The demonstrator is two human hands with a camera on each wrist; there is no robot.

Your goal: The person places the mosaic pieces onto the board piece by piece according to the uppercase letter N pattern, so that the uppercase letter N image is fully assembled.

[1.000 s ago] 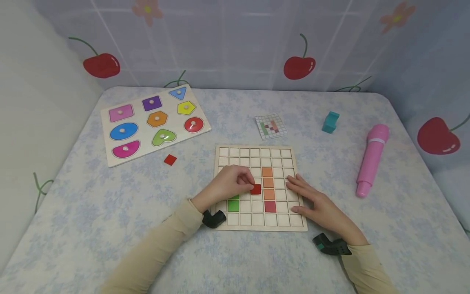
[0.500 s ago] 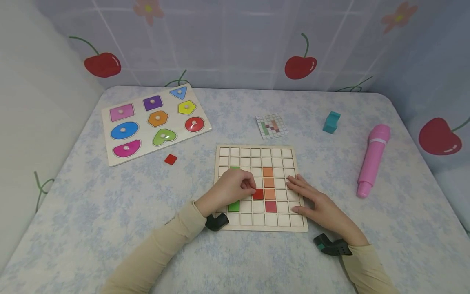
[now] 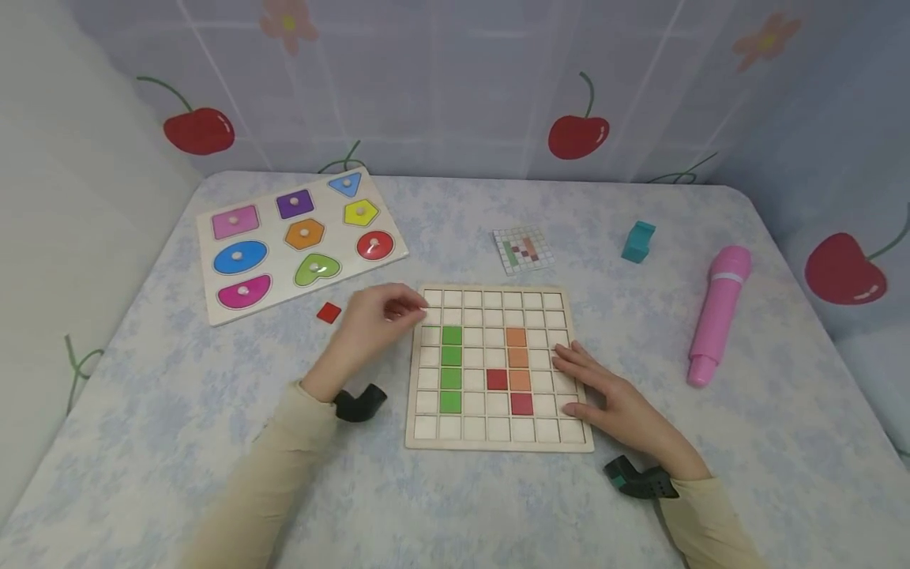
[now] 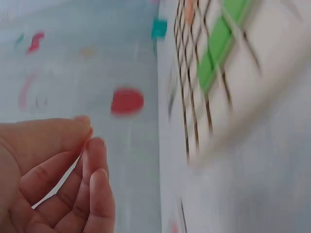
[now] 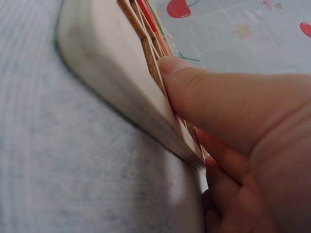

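Observation:
My left hand is over the left edge of the wooden grid board. Its thumb and fingertips come close together in the left wrist view, with nothing visible between them. Beside that hand a loose red square tile lies on the table. The board bears a column of green tiles, a column of orange tiles, a red tile and a crimson tile. My right hand rests on the board's right edge with fingers extended; its thumb touches the top there.
A pegged shape puzzle lies at the back left. Behind the board is a small pattern card. A teal block and a pink toy microphone are on the right side of the table.
My left hand set the red tile into the cell beside the lowest orange tile, released it and drew back left, uncovering the green column. The right hand has stayed in place.

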